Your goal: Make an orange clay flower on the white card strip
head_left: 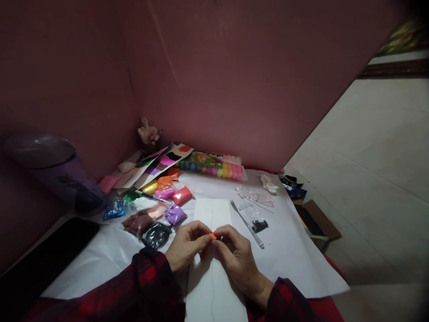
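Observation:
A small orange piece (213,236), soft-looking like clay, is pinched between the fingertips of both hands. My left hand (187,243) holds it from the left, thumb and forefinger closed on it. From the right, my right hand (236,252) grips the same piece, its thumb and forefinger nearly meeting the left ones. Both hands are over a white strip of card (214,295) with a thin wavy line drawn down it. Right of the hands lies a grey serrated plastic tool (247,223). Beside it is a black lump (259,225) on clear plastic.
Bagged coloured clay packets (182,195) lie at the left, with painted sheets (161,163) and a marker pack (214,164) behind. A dark flat object (50,255) and a purple bottle (60,170) stand at far left. White paper (295,264) covers the table.

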The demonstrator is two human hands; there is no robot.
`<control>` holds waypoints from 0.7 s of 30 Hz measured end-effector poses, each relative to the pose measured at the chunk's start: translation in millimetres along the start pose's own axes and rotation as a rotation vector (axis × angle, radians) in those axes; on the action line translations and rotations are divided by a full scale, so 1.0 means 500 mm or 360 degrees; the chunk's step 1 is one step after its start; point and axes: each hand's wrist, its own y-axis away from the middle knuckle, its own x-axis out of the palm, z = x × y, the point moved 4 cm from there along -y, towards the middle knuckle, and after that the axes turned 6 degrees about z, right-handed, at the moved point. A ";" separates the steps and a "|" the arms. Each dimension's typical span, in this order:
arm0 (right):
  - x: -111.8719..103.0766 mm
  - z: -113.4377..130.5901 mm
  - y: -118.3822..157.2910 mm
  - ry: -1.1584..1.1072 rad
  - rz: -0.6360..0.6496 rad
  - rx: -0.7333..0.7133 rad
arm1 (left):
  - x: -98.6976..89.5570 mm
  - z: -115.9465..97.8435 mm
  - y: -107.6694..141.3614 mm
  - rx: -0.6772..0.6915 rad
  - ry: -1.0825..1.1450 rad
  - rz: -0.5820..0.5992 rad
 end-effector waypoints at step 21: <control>0.000 -0.026 0.004 -0.0332 -0.0154 0.0216 | -0.018 -0.003 -0.003 0.0139 0.0048 -0.0268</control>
